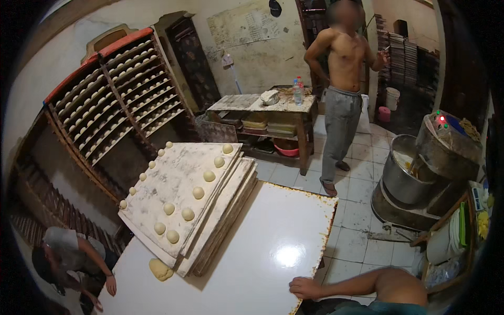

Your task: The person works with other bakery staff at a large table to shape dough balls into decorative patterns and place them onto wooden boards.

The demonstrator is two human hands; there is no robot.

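Note:
My right hand (305, 289) is at the near right edge of the white table (262, 236), its fingers curled over the rust-spotted rim. My right forearm comes in from the lower right, below a teal sleeve. My left hand is out of view. Farther left on the table stands a stack of floured boards (181, 178). Round dough balls lie on the top board, such as one dough ball (188, 213) near its right side. A lump of yellowish dough (160, 269) sits on the table against the stack's near corner.
At lower left a co-worker (63, 252) bends down, one hand at the table's edge. Behind stands a rack (113, 97) of dough balls. A shirtless person (344, 68) stands beyond the table near a wooden workbench (247, 103). A dough mixer (409, 173) is at right.

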